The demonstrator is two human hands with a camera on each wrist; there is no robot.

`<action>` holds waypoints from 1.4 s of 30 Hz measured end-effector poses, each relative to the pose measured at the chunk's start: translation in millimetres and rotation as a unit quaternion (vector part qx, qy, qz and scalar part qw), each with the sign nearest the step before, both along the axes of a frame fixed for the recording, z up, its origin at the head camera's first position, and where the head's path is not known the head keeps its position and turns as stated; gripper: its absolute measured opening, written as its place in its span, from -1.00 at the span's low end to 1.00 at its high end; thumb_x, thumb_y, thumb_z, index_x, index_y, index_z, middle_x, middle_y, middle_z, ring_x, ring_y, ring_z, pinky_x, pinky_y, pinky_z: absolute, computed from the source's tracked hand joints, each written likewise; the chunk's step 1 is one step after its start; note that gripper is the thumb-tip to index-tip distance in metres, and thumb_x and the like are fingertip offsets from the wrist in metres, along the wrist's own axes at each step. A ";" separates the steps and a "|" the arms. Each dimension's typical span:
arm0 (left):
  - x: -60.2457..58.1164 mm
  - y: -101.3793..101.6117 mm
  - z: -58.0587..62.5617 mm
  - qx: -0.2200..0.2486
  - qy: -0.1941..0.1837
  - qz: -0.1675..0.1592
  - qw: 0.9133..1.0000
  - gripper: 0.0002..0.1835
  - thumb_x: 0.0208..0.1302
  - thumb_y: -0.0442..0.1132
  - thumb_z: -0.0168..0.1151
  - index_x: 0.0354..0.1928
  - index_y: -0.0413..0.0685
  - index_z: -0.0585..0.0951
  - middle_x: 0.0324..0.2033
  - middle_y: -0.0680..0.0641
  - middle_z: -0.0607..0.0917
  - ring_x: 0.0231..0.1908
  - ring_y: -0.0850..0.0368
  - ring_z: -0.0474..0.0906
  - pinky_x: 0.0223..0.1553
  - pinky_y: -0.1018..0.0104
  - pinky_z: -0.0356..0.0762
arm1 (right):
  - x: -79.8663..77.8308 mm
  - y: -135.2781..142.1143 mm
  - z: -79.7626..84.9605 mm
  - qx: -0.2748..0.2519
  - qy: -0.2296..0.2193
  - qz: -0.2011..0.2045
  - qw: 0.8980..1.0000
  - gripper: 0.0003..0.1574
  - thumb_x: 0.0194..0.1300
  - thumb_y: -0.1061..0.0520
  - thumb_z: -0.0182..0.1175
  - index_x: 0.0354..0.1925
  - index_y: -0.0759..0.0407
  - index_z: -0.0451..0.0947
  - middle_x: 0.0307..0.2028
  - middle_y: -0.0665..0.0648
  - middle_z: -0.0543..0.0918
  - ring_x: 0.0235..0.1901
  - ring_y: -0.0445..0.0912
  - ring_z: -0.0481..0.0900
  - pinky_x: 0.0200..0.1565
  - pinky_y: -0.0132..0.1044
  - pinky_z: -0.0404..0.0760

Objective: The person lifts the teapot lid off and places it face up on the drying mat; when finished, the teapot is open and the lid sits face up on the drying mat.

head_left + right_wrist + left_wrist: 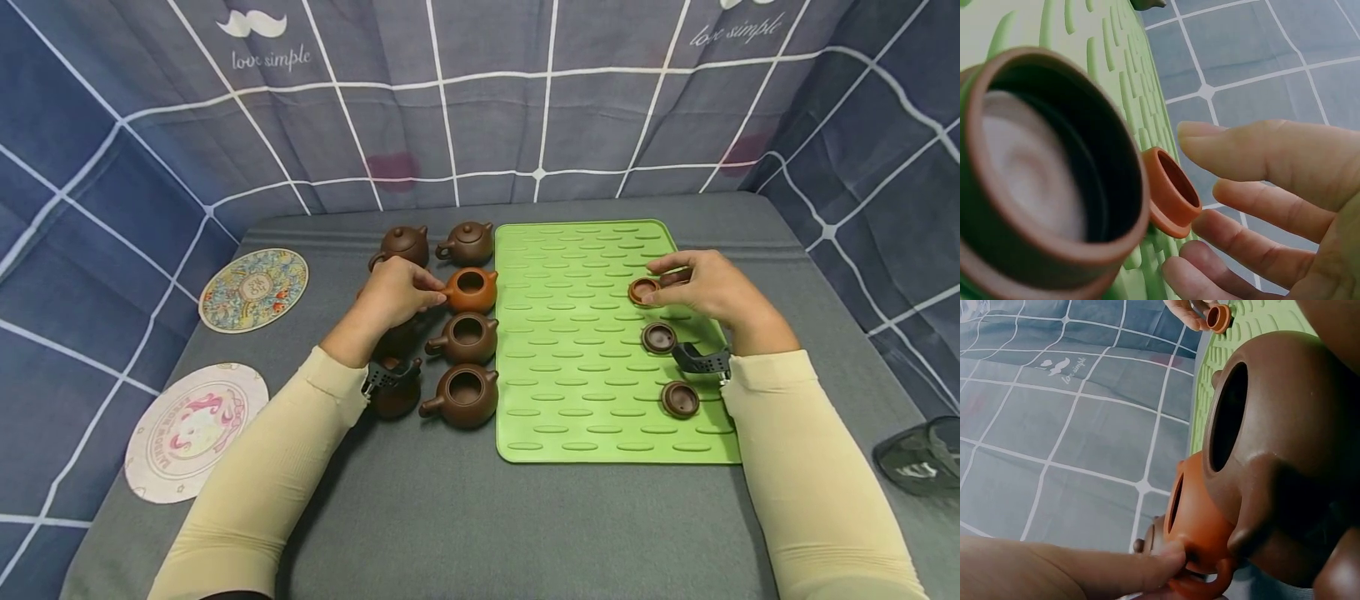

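Note:
My left hand [393, 292] pinches the handle of an orange-brown clay teapot [480, 297], which sits without its lid beside the green mat [525, 454]. In the left wrist view the thumb lies over the top of that teapot's handle [1210, 584]. On the mat's right side my right hand [708, 287] has its fingers spread beside an orange teapot lid [639, 285], lying upside down. In the right wrist view the fingers are loose around this lid [1166, 203]; one fingertip is at its rim, and contact is hard to tell.
Two dark lids [659, 337] [680, 400] lie on the mat below the orange one. Lidless brown teapots [474, 327] stand in the near column, lidded ones [468, 242] behind. My left arm partly covers another column. Two round mats [258, 287] lie left; a dark glass [918, 458] stands right.

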State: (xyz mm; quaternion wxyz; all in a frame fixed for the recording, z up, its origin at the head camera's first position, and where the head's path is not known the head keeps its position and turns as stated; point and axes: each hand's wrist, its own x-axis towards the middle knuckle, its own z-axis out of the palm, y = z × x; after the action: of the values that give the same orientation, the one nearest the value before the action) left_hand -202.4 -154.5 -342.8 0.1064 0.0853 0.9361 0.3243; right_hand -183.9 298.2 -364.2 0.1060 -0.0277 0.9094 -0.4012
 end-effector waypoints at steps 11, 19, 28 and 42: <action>8.8 3.6 14.7 -0.005 0.103 0.015 0.995 -0.71 0.41 -0.05 0.46 -0.03 -0.11 0.84 -0.20 -0.08 0.81 -0.05 -0.13 0.65 0.19 -0.11 0.48 | 3.5 -3.9 4.5 0.014 0.022 0.006 1.000 -0.13 0.32 -0.05 0.54 0.40 0.36 0.48 0.20 0.47 0.60 0.16 0.27 0.57 0.17 0.13 0.46; 9.3 -0.4 53.2 0.002 0.119 0.024 0.993 -0.69 0.41 0.00 0.44 -0.07 -0.09 0.85 -0.15 -0.11 0.80 0.08 -0.18 0.58 0.25 -0.13 0.40 | 11.3 -21.7 29.4 0.028 0.093 0.006 0.995 -0.25 0.29 -0.04 0.55 0.32 0.25 0.59 0.19 0.37 0.65 0.17 0.23 0.61 0.10 -0.01 0.54; -24.7 -4.5 72.6 0.010 0.070 0.043 0.997 -0.60 0.41 0.08 0.42 0.03 -0.09 0.83 0.00 -0.14 0.77 0.25 -0.16 0.49 0.24 -0.06 0.44 | 4.9 -64.4 49.3 0.022 0.130 0.039 0.991 -0.37 0.31 -0.02 0.53 0.26 0.21 0.66 0.16 0.29 0.68 0.13 0.21 0.65 0.13 0.10 0.56; -72.2 11.4 29.0 0.022 0.017 0.086 0.996 -0.60 0.32 -0.05 0.54 0.07 -0.14 0.81 0.11 -0.18 0.70 0.21 -0.17 0.51 0.25 0.02 0.47 | -53.7 -152.4 55.3 0.054 0.139 0.168 0.974 -0.43 0.34 0.03 0.50 0.21 0.27 0.68 0.14 0.22 0.71 0.16 0.18 0.63 0.17 0.04 0.55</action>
State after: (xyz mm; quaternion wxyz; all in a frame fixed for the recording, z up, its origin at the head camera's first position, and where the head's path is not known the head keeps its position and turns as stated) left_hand -274.6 -143.1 -313.8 0.0607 0.0123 0.9342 0.3514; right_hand -237.6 145.8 -309.0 0.0457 -0.2297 0.9181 -0.3197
